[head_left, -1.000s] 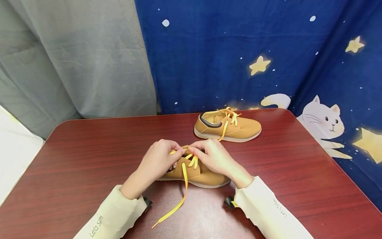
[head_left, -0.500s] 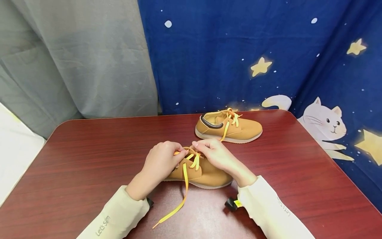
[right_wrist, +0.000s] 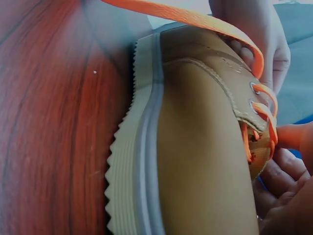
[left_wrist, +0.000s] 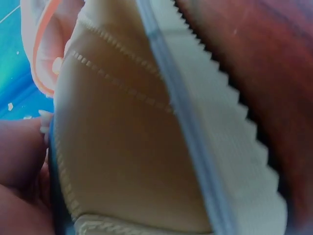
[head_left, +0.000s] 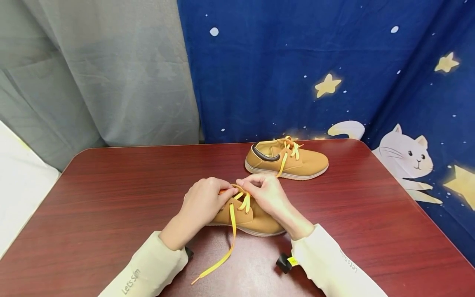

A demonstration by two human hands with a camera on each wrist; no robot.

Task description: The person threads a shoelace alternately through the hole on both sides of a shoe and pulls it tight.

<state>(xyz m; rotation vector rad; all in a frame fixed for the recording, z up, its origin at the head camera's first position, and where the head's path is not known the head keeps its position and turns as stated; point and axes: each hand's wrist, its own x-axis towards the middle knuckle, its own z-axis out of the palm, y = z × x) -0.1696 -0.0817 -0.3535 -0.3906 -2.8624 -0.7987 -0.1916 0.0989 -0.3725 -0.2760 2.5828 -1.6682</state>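
A tan lace-up shoe (head_left: 262,220) stands on the table between both hands, toe to the right. Its yellow shoelace (head_left: 233,231) hangs from an upper eyelet on the near side and trails over the tabletop. My left hand (head_left: 205,202) pinches the lace above the shoe's opening. Thumb and forefinger of my right hand (head_left: 265,196) grip the lace at the far side of the lacing. In the right wrist view the laced eyelets (right_wrist: 254,105) show, with the right fingers (right_wrist: 288,178) curled close to them. Blur hides the left fingers' hold in the left wrist view.
A matching tan shoe (head_left: 306,163), with lace threaded, stands behind the right hand near the far edge of the reddish-brown table (head_left: 141,165). Grey and blue curtains (head_left: 259,62) hang behind. A small black device (head_left: 283,262) is at the right cuff.
The right hand moves slightly forward along the lacing, then back toward the left hand, staying at the lace. The left hand shifts a little rightward in view. The view itself drifts slightly.
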